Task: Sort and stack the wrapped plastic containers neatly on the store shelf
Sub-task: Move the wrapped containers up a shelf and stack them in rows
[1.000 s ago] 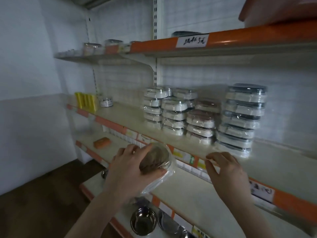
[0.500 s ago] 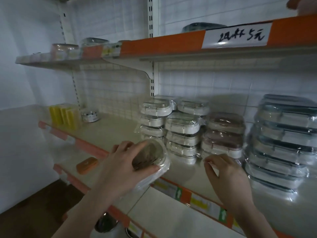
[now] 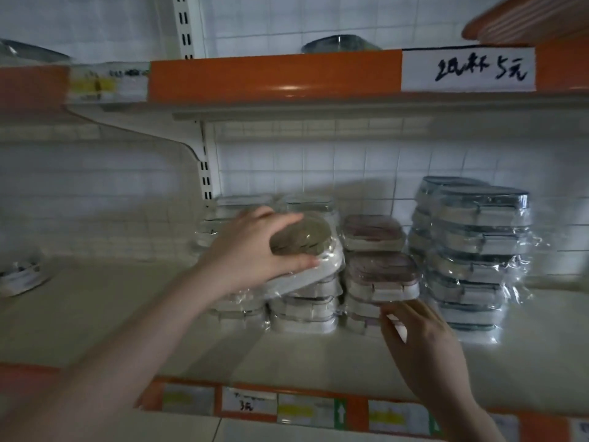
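White-tiled store shelf (image 3: 95, 314), most wrapped containers already stacked. L hand (image 3: 255, 253) grips olive-lidded wrapped plastic container (image 3: 306, 247), tilted atop left-centre stack (image 3: 302, 311), not yet seated. R hand (image 3: 424, 342), fingers curled, touches brown-lidded stack (image 3: 379, 275); grip unclear.

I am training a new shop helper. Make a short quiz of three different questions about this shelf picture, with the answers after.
1. True or false: the left hand grips a wrapped container with a brownish-green lid, held tilted over a stack.
2. Multiple choice: which stack is the right hand reaching to?
A) the tall dark-lidded stack
B) the pink-lidded stack
C) a stack on the upper shelf
3. Fill in: the edge strip of the upper shelf is coloured ____.

Key:
1. True.
2. B; its fingers are at the lower front of that stack, though real contact is hard to tell.
3. Orange.
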`<state>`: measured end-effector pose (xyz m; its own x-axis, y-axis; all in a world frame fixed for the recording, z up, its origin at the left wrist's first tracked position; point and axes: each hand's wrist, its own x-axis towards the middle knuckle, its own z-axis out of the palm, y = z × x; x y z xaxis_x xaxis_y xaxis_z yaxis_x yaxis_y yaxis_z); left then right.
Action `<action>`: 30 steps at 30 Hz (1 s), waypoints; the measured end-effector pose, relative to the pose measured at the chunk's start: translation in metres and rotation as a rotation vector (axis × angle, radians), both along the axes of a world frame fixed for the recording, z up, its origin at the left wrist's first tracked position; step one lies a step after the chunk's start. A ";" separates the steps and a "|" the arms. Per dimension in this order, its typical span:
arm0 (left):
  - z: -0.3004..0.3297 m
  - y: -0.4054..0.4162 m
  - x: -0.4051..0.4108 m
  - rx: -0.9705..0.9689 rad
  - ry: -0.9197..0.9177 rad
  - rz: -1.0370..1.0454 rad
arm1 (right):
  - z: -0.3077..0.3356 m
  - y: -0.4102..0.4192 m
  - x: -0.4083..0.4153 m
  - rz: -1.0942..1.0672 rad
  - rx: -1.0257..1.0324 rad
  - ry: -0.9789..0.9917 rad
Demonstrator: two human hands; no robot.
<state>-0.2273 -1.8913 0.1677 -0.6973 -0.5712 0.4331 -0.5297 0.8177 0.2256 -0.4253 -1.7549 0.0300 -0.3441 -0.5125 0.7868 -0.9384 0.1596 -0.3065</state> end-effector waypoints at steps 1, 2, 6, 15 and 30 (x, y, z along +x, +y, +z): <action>0.008 -0.006 -0.007 -0.023 -0.027 -0.025 | 0.000 0.000 0.002 -0.013 -0.013 0.009; 0.016 -0.012 -0.014 -0.046 -0.049 -0.049 | 0.000 0.000 0.003 -0.022 -0.018 0.006; 0.035 -0.038 -0.041 -0.044 -0.091 -0.141 | 0.001 0.001 0.001 -0.059 -0.035 0.026; 0.033 -0.091 -0.084 -0.001 -0.287 -0.194 | 0.001 0.004 -0.017 -0.118 -0.047 0.057; 0.018 -0.108 -0.092 -0.027 -0.378 -0.273 | -0.012 0.005 -0.035 -0.107 -0.010 0.043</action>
